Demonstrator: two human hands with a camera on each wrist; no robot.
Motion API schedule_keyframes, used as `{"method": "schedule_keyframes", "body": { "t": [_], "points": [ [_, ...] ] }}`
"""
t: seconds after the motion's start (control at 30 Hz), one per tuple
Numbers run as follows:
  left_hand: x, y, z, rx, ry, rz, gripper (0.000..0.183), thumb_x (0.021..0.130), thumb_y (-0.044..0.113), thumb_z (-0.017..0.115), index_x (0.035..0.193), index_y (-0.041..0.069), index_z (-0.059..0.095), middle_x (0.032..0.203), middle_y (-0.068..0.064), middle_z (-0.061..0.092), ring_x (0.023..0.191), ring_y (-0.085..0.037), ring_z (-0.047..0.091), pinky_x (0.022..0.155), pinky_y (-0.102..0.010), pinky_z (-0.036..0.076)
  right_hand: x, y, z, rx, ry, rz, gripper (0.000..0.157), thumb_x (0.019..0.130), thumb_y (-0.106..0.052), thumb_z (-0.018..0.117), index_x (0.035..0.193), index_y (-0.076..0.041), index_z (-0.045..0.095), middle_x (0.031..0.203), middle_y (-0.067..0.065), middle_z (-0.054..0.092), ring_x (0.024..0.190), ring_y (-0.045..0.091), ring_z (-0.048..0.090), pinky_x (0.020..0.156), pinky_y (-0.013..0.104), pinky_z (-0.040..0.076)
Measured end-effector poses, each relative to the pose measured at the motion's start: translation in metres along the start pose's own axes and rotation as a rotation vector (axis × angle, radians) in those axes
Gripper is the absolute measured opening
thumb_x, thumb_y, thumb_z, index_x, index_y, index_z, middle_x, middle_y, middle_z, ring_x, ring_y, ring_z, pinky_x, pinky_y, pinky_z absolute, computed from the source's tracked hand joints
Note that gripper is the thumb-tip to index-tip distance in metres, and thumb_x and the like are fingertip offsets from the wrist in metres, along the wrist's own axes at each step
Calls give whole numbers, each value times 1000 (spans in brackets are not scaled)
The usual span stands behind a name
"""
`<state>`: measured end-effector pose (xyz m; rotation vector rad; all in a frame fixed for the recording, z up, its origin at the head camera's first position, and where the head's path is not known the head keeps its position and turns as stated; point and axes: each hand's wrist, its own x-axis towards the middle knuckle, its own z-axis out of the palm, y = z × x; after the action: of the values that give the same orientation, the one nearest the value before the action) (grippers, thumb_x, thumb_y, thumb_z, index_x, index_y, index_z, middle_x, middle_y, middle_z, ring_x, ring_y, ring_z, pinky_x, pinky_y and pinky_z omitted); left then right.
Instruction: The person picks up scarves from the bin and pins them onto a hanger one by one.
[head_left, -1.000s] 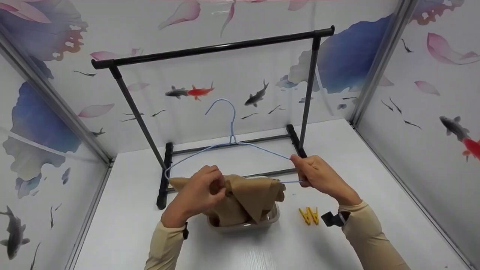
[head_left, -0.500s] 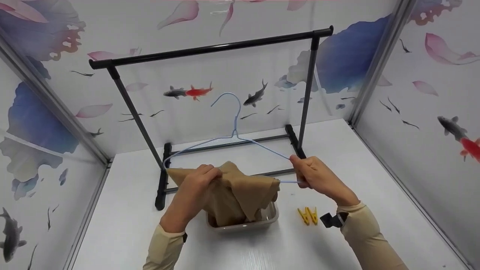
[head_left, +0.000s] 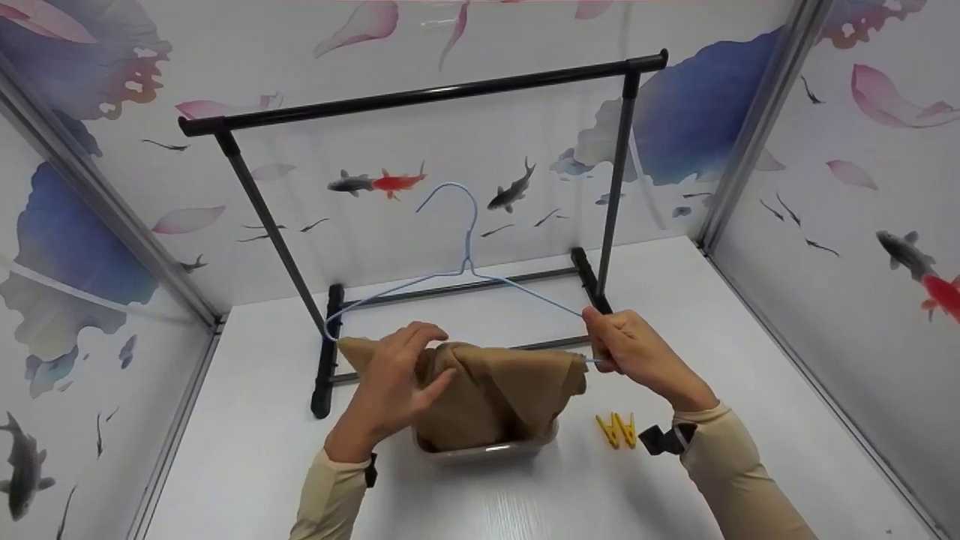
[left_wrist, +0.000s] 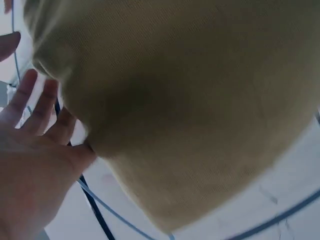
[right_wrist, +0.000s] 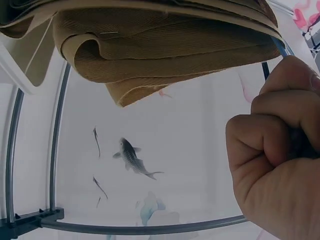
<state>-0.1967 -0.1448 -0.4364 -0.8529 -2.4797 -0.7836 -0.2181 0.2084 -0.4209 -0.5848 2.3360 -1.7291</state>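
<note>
In the head view a folded brown cloth [head_left: 502, 390] hangs over the lower bar of a thin blue wire hanger [head_left: 469, 244]. Its lower part reaches into a small pale container [head_left: 487, 451]. My right hand [head_left: 641, 356] grips the hanger's right end, curled fingers round the wire, as the right wrist view confirms. Thumb and fingers spread apart, my left hand [head_left: 390, 390] is at the left part of the cloth. The left wrist view shows the fingers of this left hand [left_wrist: 35, 165] extended along the cloth's edge. The hanger's hook points up and is bare.
Behind the hanger stands a black garment rack [head_left: 427, 94] with one top bar and a low base. Two yellow clothespins [head_left: 627, 431] lie on the white table [head_left: 675, 495], right of the container. Walls printed with fish and petals enclose the table's back and sides.
The cloth's right side has slid rightward along the bar, toward my right hand, and lies flatter. My left fingers, earlier on the cloth, have spread apart. The hanger has risen slightly.
</note>
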Motion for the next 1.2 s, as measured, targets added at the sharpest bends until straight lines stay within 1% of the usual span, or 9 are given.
{"method": "schedule_keyframes", "body": {
  "t": [0.1,0.17,0.27,0.37,0.5,0.77,0.97,1.1,1.2],
  "points": [
    [-3,-5,-4,196,-6,-44,26,93,26,78,114,13,70,107,-1,70,104,-21,66,101,-55,45,1,2,-3,2,-20,-15,59,112,-35,40,67,2,45,59,-1,38,50,9,35,48,20,28],
    [-5,-7,-6,273,-11,-56,17,95,25,76,107,14,74,98,1,71,95,-20,66,96,-54,45,1,3,-5,-32,-40,-14,53,112,-34,42,75,2,56,60,-1,39,51,9,36,49,21,30],
    [-5,-7,-4,298,7,-40,9,95,23,74,101,16,76,91,3,70,87,-19,65,86,-49,44,1,1,-9,-187,-57,-9,38,107,-36,54,91,-7,73,69,-2,56,57,9,49,56,22,41],
    [-4,-4,-1,299,46,-8,9,94,22,76,100,16,76,89,3,69,85,-18,64,82,-46,44,-1,-8,-9,-374,-48,-24,28,97,-43,69,99,-16,77,85,-6,71,72,9,63,69,26,53],
    [0,2,0,322,84,25,8,93,21,77,100,16,77,89,3,70,84,-18,64,79,-44,43,-1,-23,-6,-501,-50,-90,37,86,-47,80,108,-16,78,96,-7,75,87,9,69,80,30,57],
    [4,5,-8,404,77,61,10,94,24,76,99,15,75,88,2,69,82,-18,63,76,-42,42,1,-22,-11,-466,-141,-126,13,89,-21,81,100,-14,83,93,-5,79,83,6,72,72,25,58],
    [1,-3,-22,440,86,29,10,93,23,77,94,14,75,85,2,68,80,-18,64,80,-48,46,1,-19,-23,-482,-150,-157,12,92,-24,78,99,-15,82,89,-7,78,75,5,67,67,24,55],
    [-1,-6,-23,431,33,-6,14,95,28,74,95,14,74,85,1,67,82,-18,63,81,-46,44,4,-14,-20,-457,-112,-204,11,97,-28,72,93,-20,79,84,-10,74,72,7,64,64,25,54],
    [-4,-6,-22,419,3,-35,15,95,30,73,96,14,74,86,1,67,83,-17,63,78,-41,42,6,-11,-17,-422,-32,-236,23,102,-23,64,81,-20,71,76,-10,64,66,8,57,62,26,50]
  ]
}}
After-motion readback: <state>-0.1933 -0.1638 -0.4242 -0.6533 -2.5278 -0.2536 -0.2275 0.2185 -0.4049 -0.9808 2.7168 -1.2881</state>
